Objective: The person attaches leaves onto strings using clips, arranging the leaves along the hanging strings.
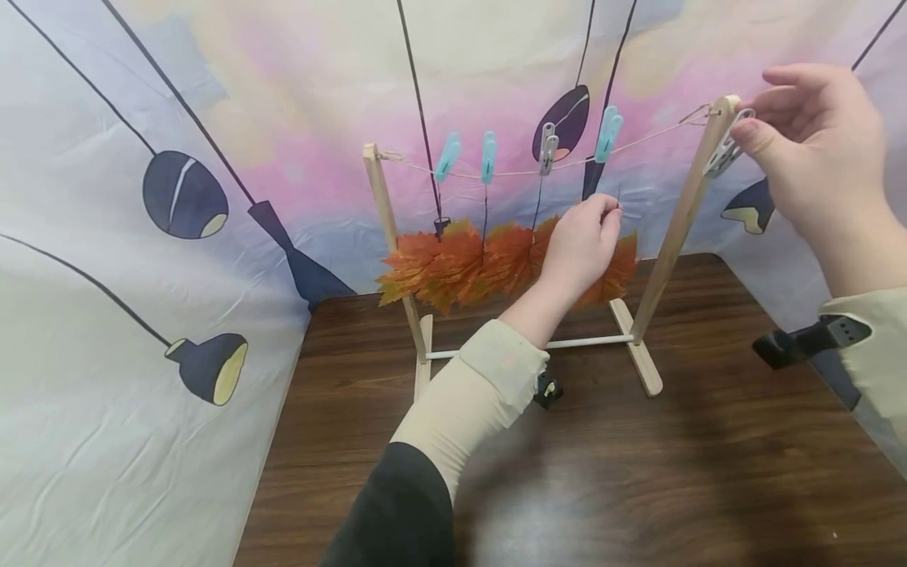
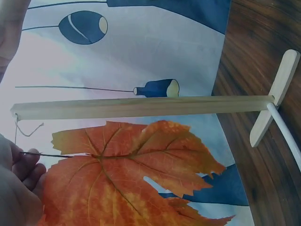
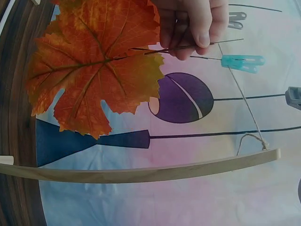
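Observation:
My left hand pinches the thin dark stem of an orange maple-like leaf below the right part of a string line. The leaf hangs away from the fingers; the right wrist view shows the leaf beside those fingertips. At the top of the right wooden post, my right hand holds a grey clothespin between thumb and fingers. Only that clothespin's end enters the right wrist view. Turquoise clothespins and a grey one are clipped along the string.
More orange leaves hang by their stems from the clipped pins. The wooden rack has a left post, flat feet and a white crossbar. It stands on a brown table before a painted cloth backdrop.

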`<action>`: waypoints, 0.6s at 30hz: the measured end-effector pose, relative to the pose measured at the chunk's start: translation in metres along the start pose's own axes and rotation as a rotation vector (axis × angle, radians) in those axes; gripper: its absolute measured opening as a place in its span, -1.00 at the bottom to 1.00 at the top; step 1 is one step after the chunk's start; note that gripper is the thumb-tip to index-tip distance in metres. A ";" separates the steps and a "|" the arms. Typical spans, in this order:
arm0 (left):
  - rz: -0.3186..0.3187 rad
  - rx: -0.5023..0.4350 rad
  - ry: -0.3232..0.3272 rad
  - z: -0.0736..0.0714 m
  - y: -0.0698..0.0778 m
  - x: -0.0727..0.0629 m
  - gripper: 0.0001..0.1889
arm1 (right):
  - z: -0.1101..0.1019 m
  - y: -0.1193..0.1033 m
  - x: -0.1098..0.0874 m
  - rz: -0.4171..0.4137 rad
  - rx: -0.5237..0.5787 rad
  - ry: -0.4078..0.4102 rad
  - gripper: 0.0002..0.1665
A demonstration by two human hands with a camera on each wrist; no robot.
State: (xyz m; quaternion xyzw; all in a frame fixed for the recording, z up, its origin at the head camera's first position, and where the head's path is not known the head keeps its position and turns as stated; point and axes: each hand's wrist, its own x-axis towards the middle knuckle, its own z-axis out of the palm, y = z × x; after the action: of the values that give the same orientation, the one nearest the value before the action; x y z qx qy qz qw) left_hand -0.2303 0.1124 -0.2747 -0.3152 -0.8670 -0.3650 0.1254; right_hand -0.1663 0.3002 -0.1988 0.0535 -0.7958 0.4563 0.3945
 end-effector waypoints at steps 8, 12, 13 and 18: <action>0.007 -0.031 -0.011 0.000 0.006 0.006 -0.76 | 0.003 -0.009 0.010 0.108 -0.074 -0.046 -0.45; 0.002 -0.052 -0.012 0.000 0.014 0.012 -0.76 | 0.007 -0.015 0.018 0.149 -0.090 -0.074 -0.41; 0.000 -0.056 -0.007 -0.001 0.016 0.015 -0.76 | 0.009 -0.017 0.020 0.154 -0.092 -0.081 -0.41; -0.022 -0.071 0.012 -0.001 0.024 0.027 -0.77 | 0.014 -0.024 0.030 0.155 -0.085 -0.117 -0.41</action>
State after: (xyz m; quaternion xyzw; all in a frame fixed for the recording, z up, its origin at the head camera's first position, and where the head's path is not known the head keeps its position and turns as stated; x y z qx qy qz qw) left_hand -0.2355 0.1370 -0.2484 -0.3077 -0.8561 -0.3989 0.1151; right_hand -0.1844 0.2835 -0.1658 0.0013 -0.8378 0.4476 0.3127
